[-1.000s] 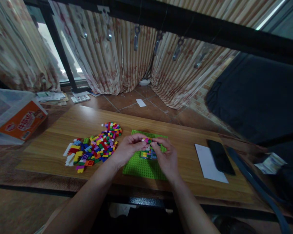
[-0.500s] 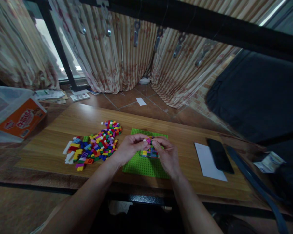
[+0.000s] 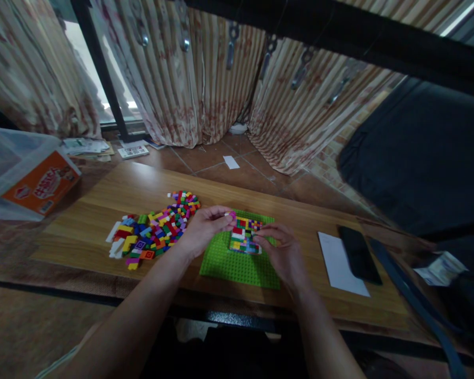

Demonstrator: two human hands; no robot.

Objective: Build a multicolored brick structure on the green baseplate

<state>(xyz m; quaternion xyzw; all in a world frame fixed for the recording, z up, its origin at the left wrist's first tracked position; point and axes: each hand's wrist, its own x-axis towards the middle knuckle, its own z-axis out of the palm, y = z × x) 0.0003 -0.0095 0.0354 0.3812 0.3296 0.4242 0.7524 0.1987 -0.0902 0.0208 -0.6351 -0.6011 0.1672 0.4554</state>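
A green studded baseplate (image 3: 233,266) lies on the wooden table (image 3: 102,202) in front of me. On its far half stands a small block of many-coloured bricks (image 3: 245,235). My left hand (image 3: 203,229) is just left of that block, its fingertips pinched on a small pink brick (image 3: 232,215). My right hand (image 3: 284,252) rests at the block's right side, fingers curled and touching its edge. A heap of loose coloured bricks (image 3: 158,229) spreads to the left of the baseplate.
A white sheet (image 3: 339,260) with a black phone (image 3: 357,252) on it lies to the right. An orange box in a clear bag (image 3: 35,187) sits at the far left. Curtains hang behind; a tiled floor shows beyond the table.
Both hands were together over the brick block. They have since parted: the left hand drew back left with a pink brick pinched, the right slid to the block's right side, baring the block.
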